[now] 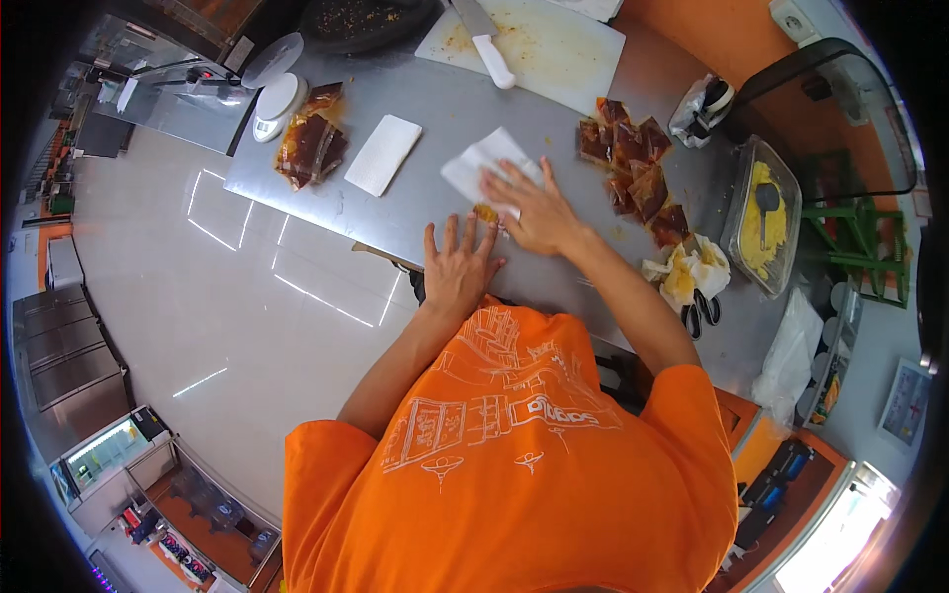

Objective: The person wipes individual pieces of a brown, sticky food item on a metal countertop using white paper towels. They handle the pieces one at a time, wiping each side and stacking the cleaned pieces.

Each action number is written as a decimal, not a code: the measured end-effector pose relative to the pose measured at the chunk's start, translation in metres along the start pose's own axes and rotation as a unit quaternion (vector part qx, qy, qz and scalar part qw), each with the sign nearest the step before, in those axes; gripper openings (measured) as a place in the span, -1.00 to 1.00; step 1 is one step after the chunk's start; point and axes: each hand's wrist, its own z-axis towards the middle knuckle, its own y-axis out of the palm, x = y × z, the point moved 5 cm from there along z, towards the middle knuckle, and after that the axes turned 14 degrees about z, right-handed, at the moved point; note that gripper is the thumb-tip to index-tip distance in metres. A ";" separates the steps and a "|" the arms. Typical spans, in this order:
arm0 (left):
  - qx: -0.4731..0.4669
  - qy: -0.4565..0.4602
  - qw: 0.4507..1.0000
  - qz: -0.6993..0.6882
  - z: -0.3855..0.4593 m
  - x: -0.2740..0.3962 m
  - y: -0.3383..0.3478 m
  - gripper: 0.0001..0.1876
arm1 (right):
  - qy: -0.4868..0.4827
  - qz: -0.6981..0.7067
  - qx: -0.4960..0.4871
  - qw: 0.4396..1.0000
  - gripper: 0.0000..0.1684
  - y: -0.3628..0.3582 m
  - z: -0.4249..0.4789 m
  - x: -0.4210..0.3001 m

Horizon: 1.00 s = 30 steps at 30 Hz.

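My right hand (pixel 537 211) lies flat on a white paper towel (pixel 474 167), fingers spread, on the steel worktable (pixel 311 204). A small amber piece (pixel 486 213), perhaps the end of a sachet, shows at the towel's lower edge; the rest of it is hidden. Beside it, my left hand (pixel 460 259) rests at the table's front edge with its fingertips close to that piece. A folded paper towel (pixel 383 156) lies to the left. Clear sachets of dark brown sauce form one pile (pixel 311 144) at the left and a scattered group (pixel 630 167) to the right.
A kitchen knife (pixel 493 59) lies on a stained white cutting board (pixel 549 48). At left stands a white kitchen scale (pixel 278 104). Toward the right are stained crumpled paper (pixel 693 274), black-handled scissors (pixel 700 313) and a clear tub (pixel 787 244) of yellow powder with a black scoop (pixel 767 199).
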 end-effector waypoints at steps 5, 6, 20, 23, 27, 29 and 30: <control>-0.011 0.000 1.000 0.005 0.000 0.001 0.001 -0.42 | 0.012 -0.035 0.010 0.999 -0.27 0.017 -0.021 -0.017; -0.004 0.002 1.000 0.013 0.002 0.001 0.003 -0.42 | 0.005 -0.037 -0.005 0.999 -0.25 0.021 -0.034 -0.024; -0.008 0.082 0.997 -0.011 -0.012 0.012 0.002 -0.48 | 0.115 -0.032 0.078 0.990 -0.30 0.012 -0.085 -0.019; -0.113 0.056 0.992 -0.029 0.013 -0.002 -0.006 -0.53 | 0.130 -0.027 0.095 0.987 -0.37 0.000 -0.078 -0.006; 0.132 0.019 0.977 -0.165 0.080 -0.028 -0.018 -0.60 | 0.155 0.000 0.184 0.971 -0.53 -0.021 -0.064 0.014; 0.068 0.057 0.976 -0.201 0.103 -0.030 0.000 -0.63 | 0.137 0.049 0.239 0.960 -0.60 -0.018 -0.065 0.033; 0.002 0.049 0.976 -0.213 0.109 -0.034 0.003 -0.63 | 0.139 0.071 0.264 0.952 -0.61 -0.022 -0.067 0.035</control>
